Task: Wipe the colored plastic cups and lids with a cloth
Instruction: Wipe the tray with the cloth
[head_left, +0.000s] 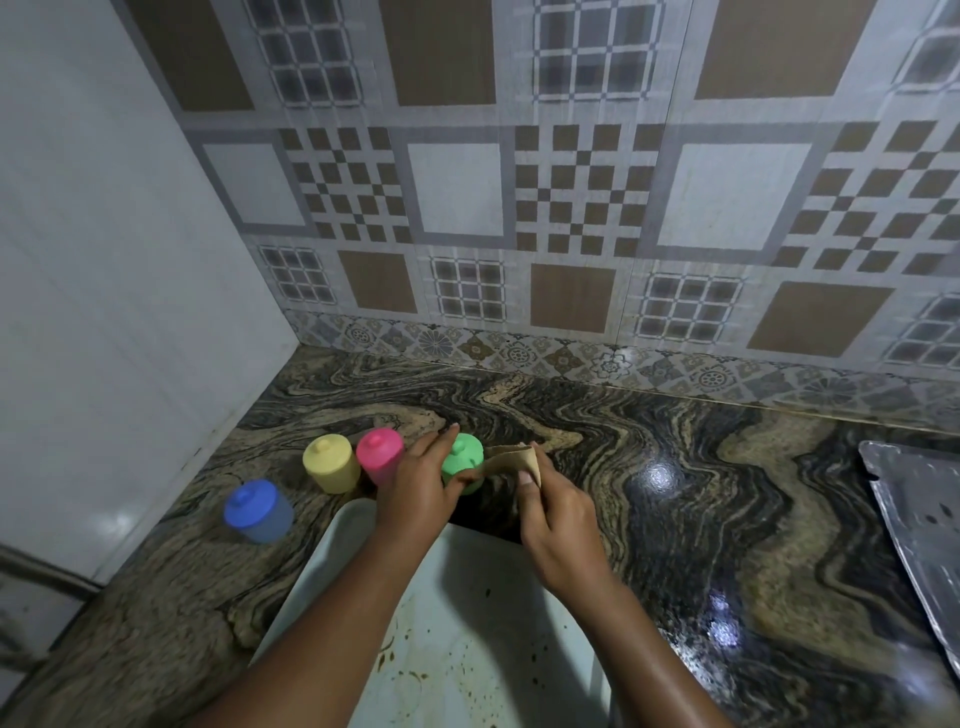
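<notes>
The left hand (415, 486) and the right hand (558, 525) each pinch an end of the tan cloth (506, 457) beside the lidded green cup (464, 452), with the pink cup (379, 454), yellow cup (331, 465) and blue cup (257, 512) standing leftward on the counter (675, 467).

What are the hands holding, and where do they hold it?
A brown cloth: the right hand pinches its right end and the left hand its left end, beside the green cup.
</notes>
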